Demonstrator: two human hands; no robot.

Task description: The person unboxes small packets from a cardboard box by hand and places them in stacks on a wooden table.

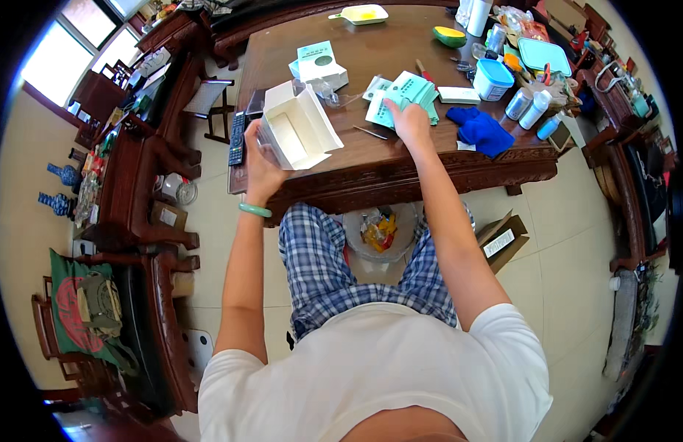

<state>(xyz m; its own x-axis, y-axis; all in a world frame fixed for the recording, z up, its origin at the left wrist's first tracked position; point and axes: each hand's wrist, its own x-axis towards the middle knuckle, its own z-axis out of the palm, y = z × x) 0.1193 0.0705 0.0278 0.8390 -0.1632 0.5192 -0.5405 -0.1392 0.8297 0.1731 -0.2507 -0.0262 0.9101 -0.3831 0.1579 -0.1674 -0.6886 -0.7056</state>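
Observation:
My left hand (263, 168) grips an opened white cardboard box (301, 138) by its left side, tilted at the table's near edge. The box's mouth faces me, and its inside looks bare. My right hand (412, 127) has its thumb on top of a fanned pile of pale green-and-white sachets (414, 90); its other fingers are mostly hidden beneath or behind them. Close by the pile lie a thin pointed stick (370, 133) and a red-handled tool (424, 71). Behind the opened box are another white-and-green box (316, 62) and some clear plastic wrapping (328, 92).
A black remote (237, 140) lies at the wooden table's (282, 37) left edge. Right of the sachets are a blue cloth (480, 131), a blue-lidded tub (493, 79) and several bottles. Between my knees stands a clear bin (356, 243) with wrappers; a cardboard box (503, 243) is beside it.

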